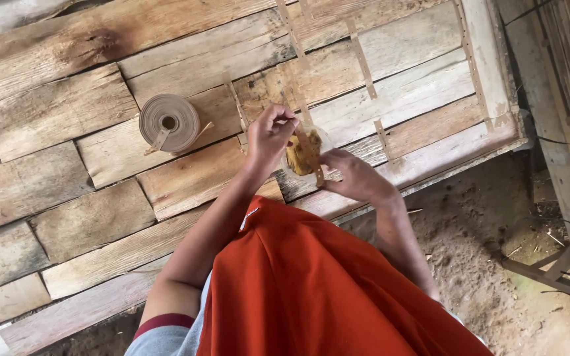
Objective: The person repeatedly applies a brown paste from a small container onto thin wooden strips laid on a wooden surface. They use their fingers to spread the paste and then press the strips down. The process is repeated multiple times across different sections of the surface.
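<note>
left hand [268, 138]: fingers pinch tan strip [308, 148] from above | right hand [354, 177]: cups clear packet [301, 157] of yellow-brown contents | tape roll [169, 122]: far left on planks [67, 165]

Both bare arms reach forward; left hand [268, 135] pinches with raised fingertips, right hand [354, 177] curls in a closed grip.

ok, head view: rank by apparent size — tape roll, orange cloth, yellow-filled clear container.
1. orange cloth, though it is nearest the camera
2. tape roll
3. clear container, partly hidden by both hands, so unsure against the roll
</note>
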